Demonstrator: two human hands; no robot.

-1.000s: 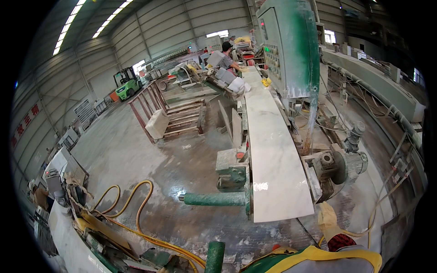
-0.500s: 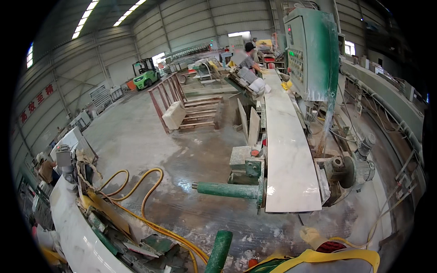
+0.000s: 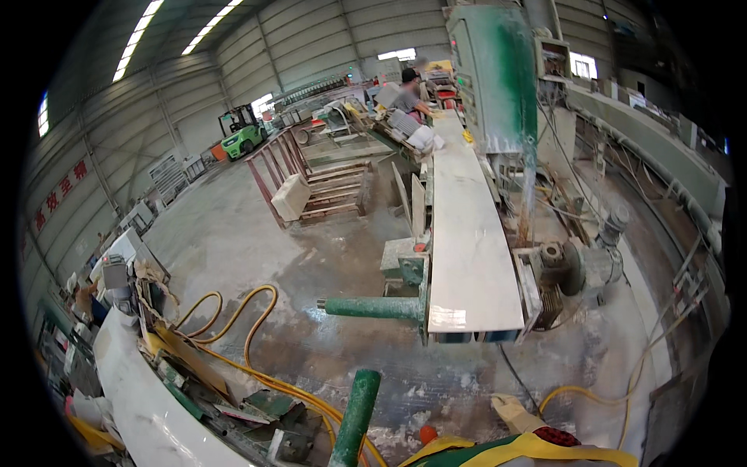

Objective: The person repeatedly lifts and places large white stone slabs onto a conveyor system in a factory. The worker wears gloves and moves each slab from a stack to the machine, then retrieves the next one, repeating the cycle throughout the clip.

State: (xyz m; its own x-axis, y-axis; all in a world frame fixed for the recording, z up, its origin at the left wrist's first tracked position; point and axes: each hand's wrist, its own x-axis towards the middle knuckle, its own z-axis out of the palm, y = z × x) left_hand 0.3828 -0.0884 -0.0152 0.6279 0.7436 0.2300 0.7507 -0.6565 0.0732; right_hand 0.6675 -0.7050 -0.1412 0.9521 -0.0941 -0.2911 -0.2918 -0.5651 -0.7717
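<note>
Ahead on the green machine table (image 3: 424,292), a long pale stone slab (image 3: 467,233), lying flat and running away toward the tall green machine housing (image 3: 494,74). Below its near end, a green roller bar (image 3: 373,307) sticking out leftward. Nearer the lower edge, a green post (image 3: 356,416) leaning upright, yellow hose (image 3: 249,342) looping over the wet floor. Far off, another person (image 3: 406,93) bent at the line. Neither hand in view; grip of both impossible to tell.
</note>
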